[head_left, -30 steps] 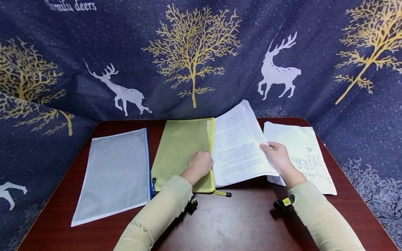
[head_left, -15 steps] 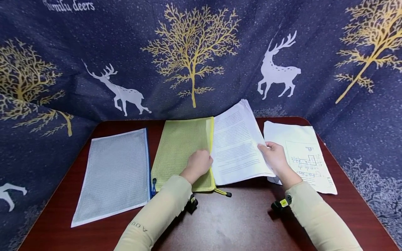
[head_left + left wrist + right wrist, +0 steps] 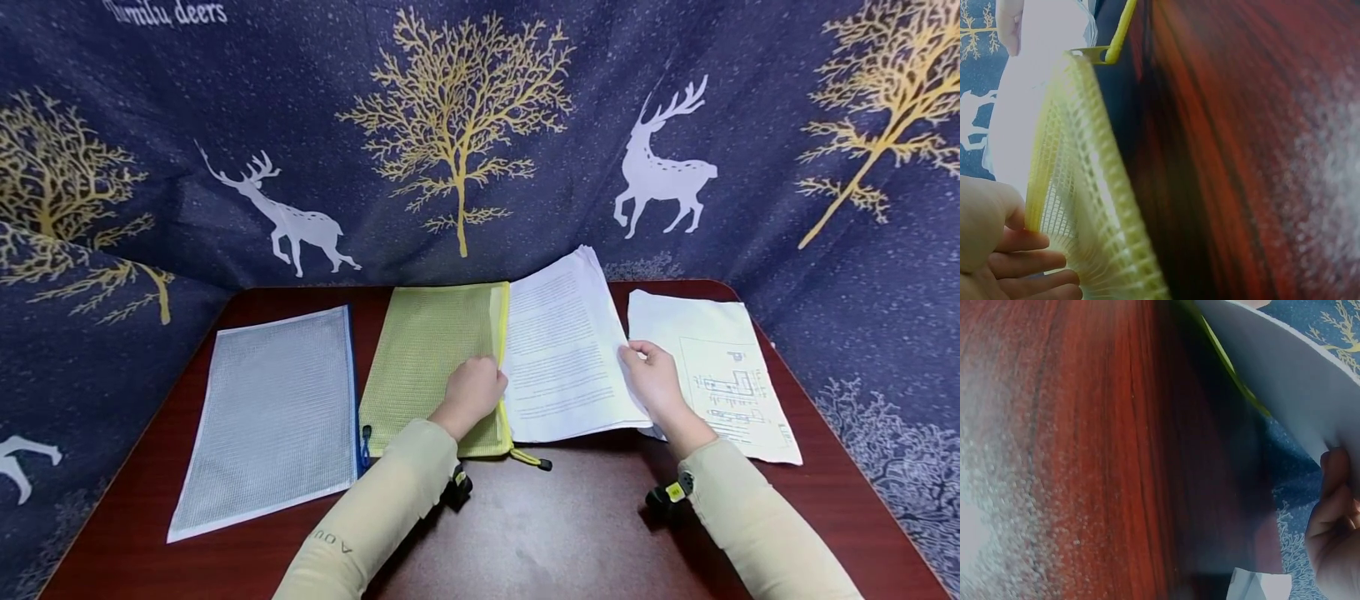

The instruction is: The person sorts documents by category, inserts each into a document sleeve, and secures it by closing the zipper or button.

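On the red-brown table (image 3: 525,533) the yellow mesh pouch (image 3: 427,367) lies flat, its zipper side lifted by the left hand (image 3: 474,392) – fingers curled on the edge. The stack of printed papers (image 3: 562,358) sits partly inside this opening; the right hand (image 3: 654,379) pinches its right edge.

The person wears long pale beige sleeves (image 3: 375,517); the left one bears small dark lettering. A small black device with a yellow tag (image 3: 670,493) sits at each wrist.
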Demonstrator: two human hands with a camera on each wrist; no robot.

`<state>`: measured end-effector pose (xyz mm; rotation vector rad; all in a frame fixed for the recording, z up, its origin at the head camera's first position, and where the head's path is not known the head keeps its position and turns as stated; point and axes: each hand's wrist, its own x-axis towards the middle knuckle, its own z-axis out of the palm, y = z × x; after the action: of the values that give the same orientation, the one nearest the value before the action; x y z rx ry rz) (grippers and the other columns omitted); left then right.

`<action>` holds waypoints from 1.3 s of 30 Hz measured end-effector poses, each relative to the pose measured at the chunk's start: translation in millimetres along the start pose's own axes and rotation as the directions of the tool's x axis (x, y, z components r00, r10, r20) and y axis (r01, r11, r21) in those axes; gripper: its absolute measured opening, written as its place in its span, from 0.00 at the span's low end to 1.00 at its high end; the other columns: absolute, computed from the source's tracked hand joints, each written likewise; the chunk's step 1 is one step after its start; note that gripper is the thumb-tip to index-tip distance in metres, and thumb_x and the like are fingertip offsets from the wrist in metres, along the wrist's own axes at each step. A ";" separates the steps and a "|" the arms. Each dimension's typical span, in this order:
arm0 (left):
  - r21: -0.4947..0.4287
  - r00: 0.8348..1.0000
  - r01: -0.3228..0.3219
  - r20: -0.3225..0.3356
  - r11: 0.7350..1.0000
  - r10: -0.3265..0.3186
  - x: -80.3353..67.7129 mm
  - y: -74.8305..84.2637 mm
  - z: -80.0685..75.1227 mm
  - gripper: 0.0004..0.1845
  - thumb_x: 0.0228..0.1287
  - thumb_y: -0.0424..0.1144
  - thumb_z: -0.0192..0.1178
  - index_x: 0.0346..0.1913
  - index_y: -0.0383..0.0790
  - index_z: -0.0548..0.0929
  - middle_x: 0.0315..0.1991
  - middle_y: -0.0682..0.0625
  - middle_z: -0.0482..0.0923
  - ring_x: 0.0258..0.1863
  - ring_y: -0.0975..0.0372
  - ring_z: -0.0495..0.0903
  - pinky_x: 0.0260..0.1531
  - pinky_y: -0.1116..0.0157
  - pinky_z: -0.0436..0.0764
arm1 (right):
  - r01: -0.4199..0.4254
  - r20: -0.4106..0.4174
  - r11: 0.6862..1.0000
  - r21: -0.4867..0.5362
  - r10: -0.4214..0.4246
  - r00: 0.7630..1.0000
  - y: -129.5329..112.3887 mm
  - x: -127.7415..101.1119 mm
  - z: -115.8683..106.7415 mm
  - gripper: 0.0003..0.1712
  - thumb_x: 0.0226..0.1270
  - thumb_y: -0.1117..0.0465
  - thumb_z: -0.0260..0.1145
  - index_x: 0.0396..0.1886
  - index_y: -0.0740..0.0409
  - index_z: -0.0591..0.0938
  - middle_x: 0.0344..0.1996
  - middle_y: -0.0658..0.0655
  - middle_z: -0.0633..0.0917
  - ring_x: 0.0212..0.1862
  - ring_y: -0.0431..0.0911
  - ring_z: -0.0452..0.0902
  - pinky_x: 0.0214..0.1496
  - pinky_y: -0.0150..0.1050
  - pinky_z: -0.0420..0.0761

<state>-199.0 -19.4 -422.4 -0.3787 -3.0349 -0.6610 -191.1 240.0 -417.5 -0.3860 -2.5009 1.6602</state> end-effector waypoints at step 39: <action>0.008 1.000 -0.008 -0.004 1.000 0.008 -1.8 2.3 0.3 0.11 0.64 0.35 0.52 0.22 0.40 0.73 0.17 0.52 0.69 0.16 0.62 0.69 0.14 0.69 0.69 | -0.061 0.033 0.994 0.093 0.058 0.998 -5.0 -6.4 6.9 0.21 0.70 0.57 0.54 0.48 0.73 0.75 0.17 0.39 0.78 0.20 0.32 0.75 0.24 0.28 0.77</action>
<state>-196.7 -17.7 -421.9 -0.3891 -3.0291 -0.6476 -187.3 230.4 -415.3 -0.4331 -2.4438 1.8114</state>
